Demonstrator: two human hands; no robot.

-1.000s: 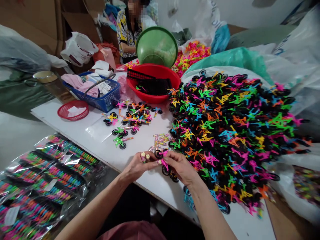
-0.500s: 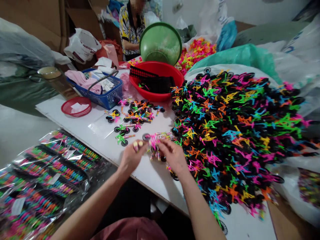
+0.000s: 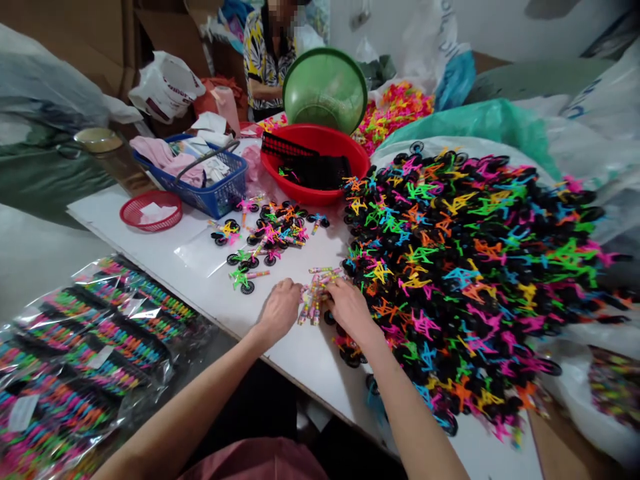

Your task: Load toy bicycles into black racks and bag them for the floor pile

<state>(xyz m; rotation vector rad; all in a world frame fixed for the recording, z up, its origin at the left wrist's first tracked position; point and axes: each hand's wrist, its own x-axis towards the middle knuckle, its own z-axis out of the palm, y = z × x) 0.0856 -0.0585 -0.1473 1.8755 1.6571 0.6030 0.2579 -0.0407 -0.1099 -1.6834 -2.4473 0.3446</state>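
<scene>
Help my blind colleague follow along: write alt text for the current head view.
A person's left hand and right hand are at small patterned tubes on a white table, beside a big heap of colorful toy bicycles. Farther back: a blue basket and red basin.

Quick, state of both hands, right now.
Left hand: curled beside the printed tubes; whether it holds any cannot be told.
Right hand: bent over the tubes' other side; grip hidden, cannot be told.

Plastic toy bikes (image 3: 465, 280); glossy film packs (image 3: 75, 363); smooth tabletop (image 3: 320, 363).
</scene>
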